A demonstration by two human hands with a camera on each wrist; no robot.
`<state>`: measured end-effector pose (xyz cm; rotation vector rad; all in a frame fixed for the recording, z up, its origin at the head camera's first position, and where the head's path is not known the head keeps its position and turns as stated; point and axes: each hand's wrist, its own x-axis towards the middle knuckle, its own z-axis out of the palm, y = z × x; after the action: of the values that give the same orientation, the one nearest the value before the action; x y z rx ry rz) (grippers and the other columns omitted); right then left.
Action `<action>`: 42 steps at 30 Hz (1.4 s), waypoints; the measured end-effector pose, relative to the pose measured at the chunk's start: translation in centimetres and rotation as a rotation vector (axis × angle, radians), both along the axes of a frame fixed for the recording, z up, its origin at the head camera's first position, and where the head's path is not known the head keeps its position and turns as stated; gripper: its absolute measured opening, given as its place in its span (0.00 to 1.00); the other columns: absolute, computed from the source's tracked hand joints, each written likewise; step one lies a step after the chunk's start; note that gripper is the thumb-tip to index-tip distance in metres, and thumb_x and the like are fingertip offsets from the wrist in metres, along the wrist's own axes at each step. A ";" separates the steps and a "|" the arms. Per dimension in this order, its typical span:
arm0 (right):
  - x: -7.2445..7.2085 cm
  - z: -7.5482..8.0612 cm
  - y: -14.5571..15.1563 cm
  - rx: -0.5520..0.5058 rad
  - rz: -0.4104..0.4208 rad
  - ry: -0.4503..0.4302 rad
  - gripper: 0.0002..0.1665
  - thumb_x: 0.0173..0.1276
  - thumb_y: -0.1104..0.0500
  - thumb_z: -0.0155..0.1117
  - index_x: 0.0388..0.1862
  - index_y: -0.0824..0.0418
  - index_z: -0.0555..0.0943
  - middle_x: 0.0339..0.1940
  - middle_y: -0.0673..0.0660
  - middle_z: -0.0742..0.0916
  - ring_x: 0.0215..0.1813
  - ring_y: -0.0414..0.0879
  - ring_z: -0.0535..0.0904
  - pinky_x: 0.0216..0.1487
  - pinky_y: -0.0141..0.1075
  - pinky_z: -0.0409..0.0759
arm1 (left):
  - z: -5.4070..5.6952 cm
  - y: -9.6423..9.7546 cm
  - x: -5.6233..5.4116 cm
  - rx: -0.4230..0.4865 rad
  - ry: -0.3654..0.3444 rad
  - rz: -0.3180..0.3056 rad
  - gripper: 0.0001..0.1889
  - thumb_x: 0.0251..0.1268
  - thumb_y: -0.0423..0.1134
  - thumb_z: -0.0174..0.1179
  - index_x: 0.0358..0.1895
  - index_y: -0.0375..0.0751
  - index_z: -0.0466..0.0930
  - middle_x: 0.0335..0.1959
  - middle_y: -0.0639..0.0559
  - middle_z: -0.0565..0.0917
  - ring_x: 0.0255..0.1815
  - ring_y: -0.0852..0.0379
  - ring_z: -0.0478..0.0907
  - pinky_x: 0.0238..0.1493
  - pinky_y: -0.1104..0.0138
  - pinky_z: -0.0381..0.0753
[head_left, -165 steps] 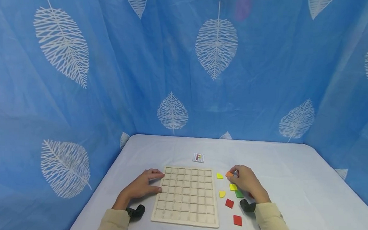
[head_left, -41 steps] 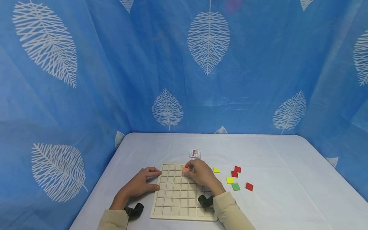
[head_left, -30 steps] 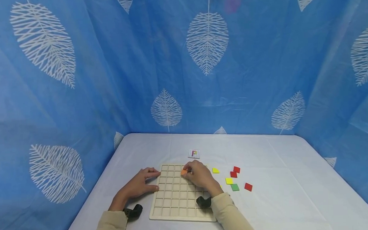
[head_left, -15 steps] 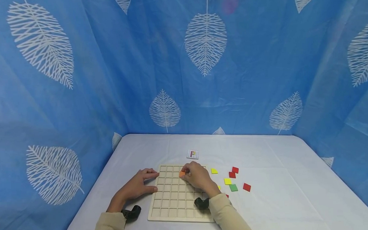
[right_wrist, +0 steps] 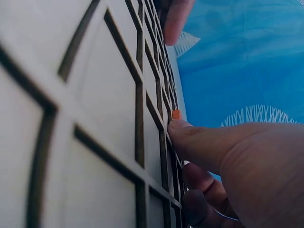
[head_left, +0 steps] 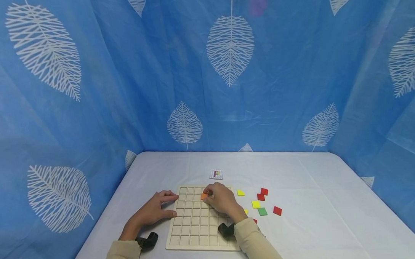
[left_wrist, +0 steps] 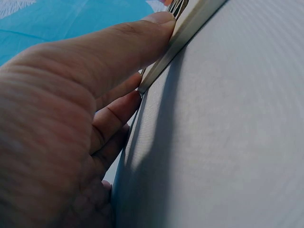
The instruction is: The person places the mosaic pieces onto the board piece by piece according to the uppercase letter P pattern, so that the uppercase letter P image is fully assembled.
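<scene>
A wooden grid board [head_left: 192,231] lies flat on the white table. My right hand [head_left: 221,199] is over its upper part, with thumb and forefinger pinching an orange tile [head_left: 204,196] at a cell in the second row from the far edge. In the right wrist view the orange tile [right_wrist: 176,114] shows just past the thumb tip, mostly hidden. My left hand [head_left: 153,211] rests beside the board's left edge, its thumb and fingertips touching the rim. In the left wrist view the thumb [left_wrist: 118,45] lies straight against that rim.
Right of the board lie several loose tiles: a yellow curved-edge one [head_left: 241,192], a yellow square [head_left: 256,204], a green square [head_left: 262,211] and red ones [head_left: 277,211]. My right forearm partly covers others. A small pattern card [head_left: 216,174] lies behind the board.
My right hand has carried the orange tile left from the loose tiles onto the board. Over the last second it has barely moved there. The left hand stays at the board's edge.
</scene>
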<state>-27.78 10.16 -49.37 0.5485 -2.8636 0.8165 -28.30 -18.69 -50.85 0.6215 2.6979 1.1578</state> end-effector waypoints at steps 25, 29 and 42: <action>-0.1 -0.1 0.2 0.000 0.008 -0.009 0.14 0.66 0.53 0.72 0.49 0.53 0.87 0.39 0.51 0.85 0.39 0.42 0.80 0.36 0.35 0.77 | 0.3 -0.2 0.2 0.020 -0.002 -0.026 0.35 0.54 0.48 0.75 0.66 0.41 0.78 0.68 0.43 0.72 0.75 0.35 0.59 0.72 0.36 0.57; -0.1 0.0 0.2 0.007 0.009 -0.003 0.14 0.66 0.53 0.72 0.49 0.53 0.87 0.39 0.50 0.85 0.38 0.42 0.80 0.35 0.35 0.76 | 0.3 -0.1 0.1 0.017 0.003 -0.025 0.36 0.53 0.49 0.75 0.67 0.42 0.77 0.68 0.44 0.72 0.75 0.37 0.59 0.72 0.36 0.57; 0.1 -0.1 0.4 -0.015 0.026 0.004 0.12 0.66 0.55 0.71 0.47 0.55 0.87 0.38 0.51 0.85 0.37 0.42 0.79 0.34 0.35 0.76 | 0.1 -0.4 0.3 0.023 0.007 -0.042 0.36 0.55 0.50 0.74 0.67 0.41 0.77 0.68 0.42 0.72 0.74 0.35 0.60 0.71 0.36 0.59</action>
<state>-27.64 10.59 -49.42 0.5859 -2.8497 0.8397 -28.03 -19.06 -50.71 0.6834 2.6677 1.1800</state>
